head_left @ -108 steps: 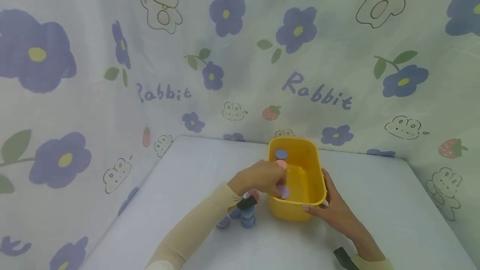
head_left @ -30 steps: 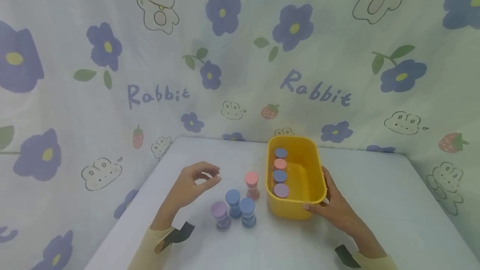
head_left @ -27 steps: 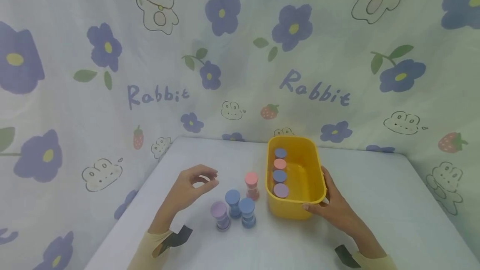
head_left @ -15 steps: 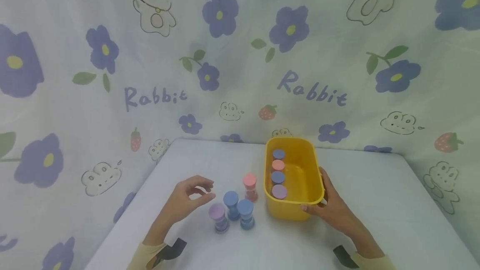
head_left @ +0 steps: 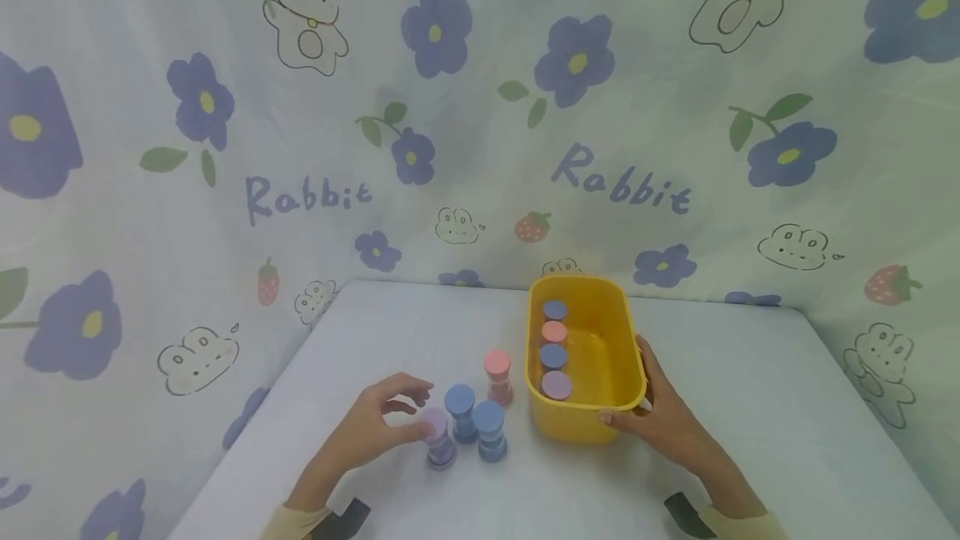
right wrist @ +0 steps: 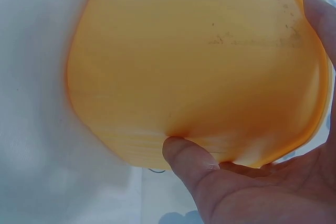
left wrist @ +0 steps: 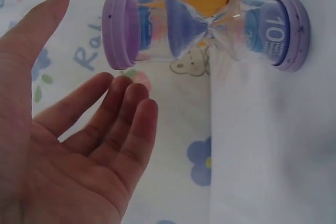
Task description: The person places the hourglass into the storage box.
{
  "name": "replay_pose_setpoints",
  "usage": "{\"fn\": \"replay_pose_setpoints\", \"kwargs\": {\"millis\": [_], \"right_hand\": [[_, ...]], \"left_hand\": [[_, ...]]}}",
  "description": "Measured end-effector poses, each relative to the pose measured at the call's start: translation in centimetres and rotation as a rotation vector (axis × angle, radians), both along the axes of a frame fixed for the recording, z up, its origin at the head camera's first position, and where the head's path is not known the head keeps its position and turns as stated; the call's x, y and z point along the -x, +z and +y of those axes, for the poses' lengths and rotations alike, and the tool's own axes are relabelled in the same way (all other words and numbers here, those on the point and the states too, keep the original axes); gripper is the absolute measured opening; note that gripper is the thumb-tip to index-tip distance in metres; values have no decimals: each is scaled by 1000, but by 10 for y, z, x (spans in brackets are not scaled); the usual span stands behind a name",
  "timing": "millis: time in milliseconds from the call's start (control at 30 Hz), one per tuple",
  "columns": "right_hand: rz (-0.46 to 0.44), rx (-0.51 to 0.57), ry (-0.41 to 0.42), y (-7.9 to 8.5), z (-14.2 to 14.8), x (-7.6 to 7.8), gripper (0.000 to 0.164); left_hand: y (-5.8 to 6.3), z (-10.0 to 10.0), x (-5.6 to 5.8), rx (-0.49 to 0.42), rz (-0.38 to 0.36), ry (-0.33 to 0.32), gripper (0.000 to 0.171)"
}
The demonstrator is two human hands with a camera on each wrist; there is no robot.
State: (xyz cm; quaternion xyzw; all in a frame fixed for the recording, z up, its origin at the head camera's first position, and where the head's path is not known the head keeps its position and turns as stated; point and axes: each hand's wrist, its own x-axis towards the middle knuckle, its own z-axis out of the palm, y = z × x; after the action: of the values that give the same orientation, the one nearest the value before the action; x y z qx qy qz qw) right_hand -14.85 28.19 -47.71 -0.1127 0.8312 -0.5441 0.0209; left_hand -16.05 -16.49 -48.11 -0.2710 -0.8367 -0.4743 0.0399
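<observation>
- Left hand [head_left: 372, 422] just beside the purple hourglass [head_left: 439, 441].
- Two blue hourglasses [head_left: 491, 430] and a pink hourglass [head_left: 498, 373] stand nearby on the table [head_left: 735, 373].
- Right hand [head_left: 667, 420] holds the yellow bin [head_left: 573, 425], four round caps [head_left: 553, 357] inside.

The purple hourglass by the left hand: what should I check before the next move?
1. Purple hourglass upright on the table: ok.
2. Left hand closed round it: not ok, its fingers are open.
3. Yellow bin held by the right hand: ok.
4. Free floor in the bin, beside the four round caps: ok.
5. Nearest blue hourglass clear of the purple one: cannot tell whether they touch.
</observation>
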Motion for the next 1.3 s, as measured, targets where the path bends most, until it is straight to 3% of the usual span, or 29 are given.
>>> {"fn": "replay_pose_setpoints", "kwargs": {"millis": [333, 633, 1300], "right_hand": [[1, 1, 4, 0, 1, 1, 115], [17, 18, 19, -2, 2, 1, 112], [-2, -9, 2, -2, 2, 1, 115]], "left_hand": [[-3, -2, -7, 71, -92, -44, 54], [-4, -2, -9, 104, -121, -57, 50], [-9, -4, -8, 28, -122, -75, 39]]}}
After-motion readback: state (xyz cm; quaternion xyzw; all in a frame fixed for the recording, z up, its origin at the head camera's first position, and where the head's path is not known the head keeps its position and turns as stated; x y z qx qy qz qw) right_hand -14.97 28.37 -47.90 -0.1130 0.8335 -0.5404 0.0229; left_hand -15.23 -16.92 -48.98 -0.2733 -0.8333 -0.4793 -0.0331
